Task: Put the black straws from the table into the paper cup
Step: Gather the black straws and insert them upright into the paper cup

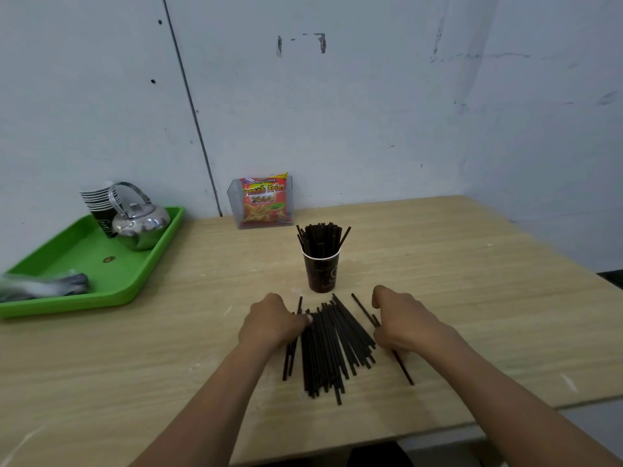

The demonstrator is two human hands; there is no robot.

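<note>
A dark paper cup (320,273) stands upright mid-table with several black straws (322,239) sticking out of it. A loose pile of black straws (332,345) lies fanned on the table just in front of the cup. My left hand (269,323) sits at the pile's left edge, its curled fingertips dug into the straws there. At the right edge, my right hand (403,320) has its fingers curled down over a couple of stray straws (404,369) that run beneath it. Both hands are near the cup's base without touching it.
A green tray (84,251) at the left holds a metal kettle (140,225), a stack of paper cups (99,198) and a blurred grey object (43,286). A clear holder with a red snack packet (264,203) stands at the wall behind the cup. The table's front edge (438,424) runs close below the pile.
</note>
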